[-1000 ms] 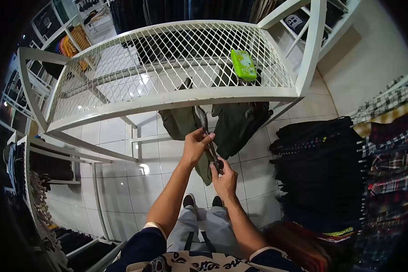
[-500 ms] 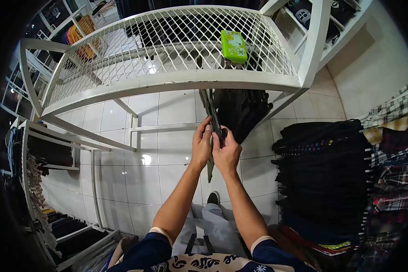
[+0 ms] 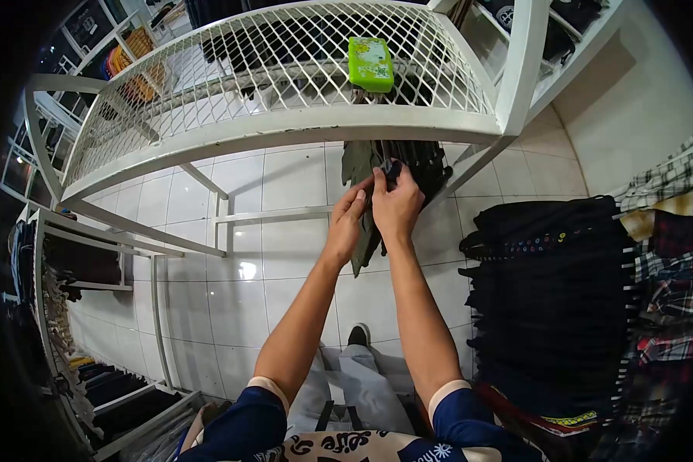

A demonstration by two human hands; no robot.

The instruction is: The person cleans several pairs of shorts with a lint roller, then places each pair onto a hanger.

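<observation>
- Right hand: thumb and fingers pinched on a small dark piece
- Left hand: fingertips at the olive garment, cannot tell whether clamped
- Olive garment hangs above and below left fingertips
- Dark garments beyond right fingers
</observation>
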